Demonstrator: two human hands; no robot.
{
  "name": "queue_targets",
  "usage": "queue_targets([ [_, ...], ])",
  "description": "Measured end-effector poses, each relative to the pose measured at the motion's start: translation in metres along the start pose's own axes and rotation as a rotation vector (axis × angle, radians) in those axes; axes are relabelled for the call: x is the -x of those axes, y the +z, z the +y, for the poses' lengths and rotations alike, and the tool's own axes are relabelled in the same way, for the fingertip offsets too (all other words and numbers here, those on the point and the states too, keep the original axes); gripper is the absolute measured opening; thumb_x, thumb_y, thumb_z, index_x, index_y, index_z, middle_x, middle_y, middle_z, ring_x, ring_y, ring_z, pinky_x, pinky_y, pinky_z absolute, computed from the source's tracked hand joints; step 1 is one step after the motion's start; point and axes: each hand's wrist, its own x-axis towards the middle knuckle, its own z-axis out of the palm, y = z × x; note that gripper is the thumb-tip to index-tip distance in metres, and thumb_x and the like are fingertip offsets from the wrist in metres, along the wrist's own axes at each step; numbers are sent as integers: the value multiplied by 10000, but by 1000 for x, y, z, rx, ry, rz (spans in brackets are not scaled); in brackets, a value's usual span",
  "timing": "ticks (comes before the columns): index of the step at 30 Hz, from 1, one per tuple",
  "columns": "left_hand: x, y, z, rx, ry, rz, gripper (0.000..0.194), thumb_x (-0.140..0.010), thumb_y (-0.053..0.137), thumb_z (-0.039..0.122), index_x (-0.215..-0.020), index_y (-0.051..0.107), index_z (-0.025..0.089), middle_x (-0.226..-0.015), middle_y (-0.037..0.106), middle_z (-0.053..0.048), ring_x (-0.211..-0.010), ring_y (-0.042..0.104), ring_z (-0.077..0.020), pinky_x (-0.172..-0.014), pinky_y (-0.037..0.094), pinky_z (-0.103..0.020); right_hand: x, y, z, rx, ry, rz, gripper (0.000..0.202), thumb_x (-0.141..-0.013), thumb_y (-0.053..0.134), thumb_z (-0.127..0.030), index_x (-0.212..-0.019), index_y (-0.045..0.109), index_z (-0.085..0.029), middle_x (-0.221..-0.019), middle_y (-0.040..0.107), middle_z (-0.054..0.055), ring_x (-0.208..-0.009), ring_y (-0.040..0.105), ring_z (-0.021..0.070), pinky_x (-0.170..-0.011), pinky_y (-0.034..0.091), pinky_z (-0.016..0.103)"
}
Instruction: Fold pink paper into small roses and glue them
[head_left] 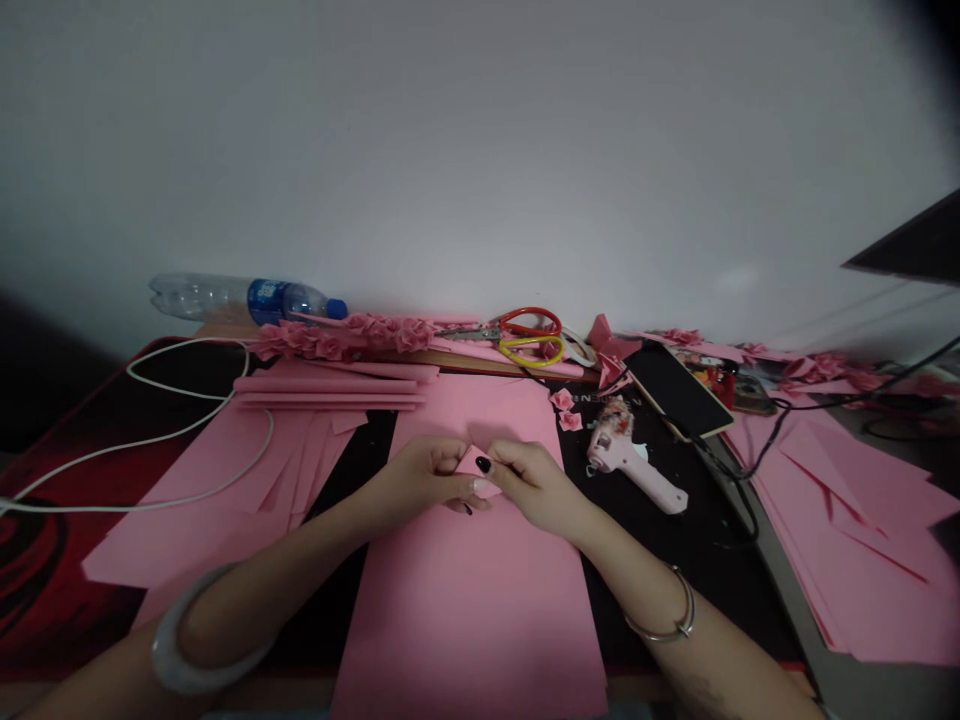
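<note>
A small folded piece of pink paper [471,463] is pinched between my two hands, above a large pink sheet [480,590]. My left hand [427,472] grips its left side, thumb on top and fingers curled beneath. My right hand [529,480] presses the other side with its thumb, which has a dark nail. Much of the piece is covered by the fingers. Right of the sheet lies a pink glue gun [637,465] with a stained nozzle end. Two small pink paper flowers [566,410] rest near it.
Scissors [531,335] with red and yellow handles lie at the back among paper roses [390,332]. A plastic bottle [217,297] lies by the wall. Rolled paper [330,385] and a white cable [150,450] are left; a phone [679,388], black cable and paper stack [847,560] are right.
</note>
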Motion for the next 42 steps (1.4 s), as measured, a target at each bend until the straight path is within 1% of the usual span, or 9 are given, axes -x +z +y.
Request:
queue_targets([
  [4,-1,1,-1,26,-4,9,201,-681,702,259,-793,579,145,-712,689,-8,-693,695,-172,-577,517,-215,-1,1,1,41,-12,32,327,-905,401,-251,-594,320,-185,-539,278,-65,-507,272,79,-479,213,214],
  [8,-3,1,-4,112,43,1,355,-653,733,225,-867,453,187,-660,679,21,-641,702,-187,-543,519,-229,-2,2,1,48,-38,9,287,-867,438,-182,-606,318,-187,-561,313,-62,-525,305,80,-492,234,210],
  [11,-4,2,-7,103,61,4,403,-666,733,236,-920,422,198,-619,683,17,-639,704,-197,-567,532,-256,-1,3,2,10,-21,-20,287,-906,395,-222,-622,369,-185,-564,353,-52,-528,343,88,-503,263,216],
  [13,-5,1,-8,109,72,38,388,-686,717,249,-952,439,194,-622,687,9,-646,704,-195,-582,534,-262,-1,3,4,8,4,24,305,-927,368,-269,-634,390,-187,-546,361,-49,-512,348,93,-494,266,222],
  [18,-5,-1,-5,160,112,193,301,-732,663,316,-968,542,174,-665,677,6,-646,694,-160,-620,536,-257,-2,3,9,24,36,237,326,-935,363,-335,-641,374,-195,-531,382,-47,-498,364,98,-493,294,226],
  [23,-5,-3,1,154,116,291,243,-735,648,356,-875,623,159,-645,634,19,-622,682,-144,-618,538,-243,-1,4,9,-24,55,216,334,-935,370,-362,-646,378,-195,-528,426,-44,-481,390,92,-488,312,218],
  [27,-6,-3,1,153,116,289,214,-737,649,346,-855,641,167,-646,631,22,-615,677,-140,-611,540,-235,-1,4,7,-42,57,207,328,-935,371,-362,-652,375,-196,-532,429,-47,-482,389,89,-490,312,213],
  [36,-4,-3,0,149,109,267,216,-738,652,342,-847,651,155,-689,667,-3,-627,671,-144,-630,548,-248,-2,5,8,68,53,235,346,-881,480,-331,-606,318,-198,-526,305,-68,-497,294,85,-465,226,215],
  [42,-5,-4,0,154,115,258,229,-743,648,375,-845,650,170,-670,644,9,-652,673,-161,-654,542,-278,-1,2,7,-16,52,178,332,-930,374,-372,-648,356,-197,-544,367,-53,-500,342,91,-472,268,216],
])
